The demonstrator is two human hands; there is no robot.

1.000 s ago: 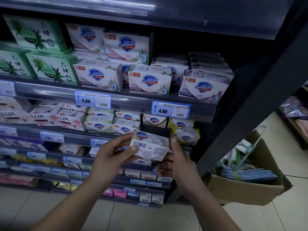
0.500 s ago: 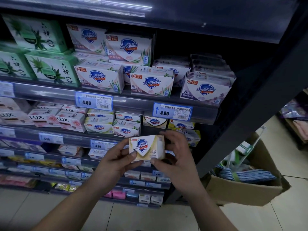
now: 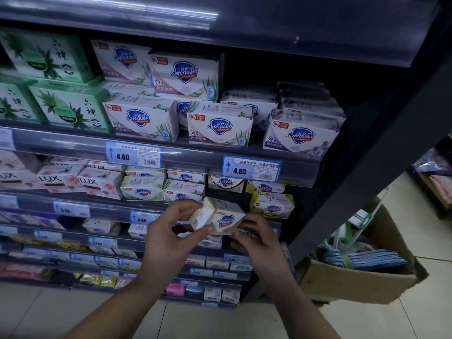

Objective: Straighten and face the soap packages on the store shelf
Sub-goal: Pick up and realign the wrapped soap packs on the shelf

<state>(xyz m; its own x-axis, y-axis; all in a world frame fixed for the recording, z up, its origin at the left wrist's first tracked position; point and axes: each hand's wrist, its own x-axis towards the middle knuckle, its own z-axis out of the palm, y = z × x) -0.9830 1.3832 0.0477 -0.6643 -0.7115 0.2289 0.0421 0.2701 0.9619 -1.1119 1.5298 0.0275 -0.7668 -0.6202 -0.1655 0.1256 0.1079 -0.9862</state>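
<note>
Safeguard soap box [image 3: 220,217] held in both hands at the shelf [image 3: 107,211]

We see the left hand [image 3: 168,238] pinching the box's left end, thumb beneath and fingers curled over the top. The right hand [image 3: 259,243] clamps its lower right edge with curled fingers. The box is tilted, logo facing us, with a yellow soap pack [image 3: 274,204] at its 2 o'clock and a cardboard carton [image 3: 354,282] at 4 o'clock.

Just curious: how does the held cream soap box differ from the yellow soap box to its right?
The cream soap box is tilted, off the shelf, held by the left hand and right hand; the yellow soap box sits on the shelf, untouched. Both show a blue Safeguard shield.
</note>
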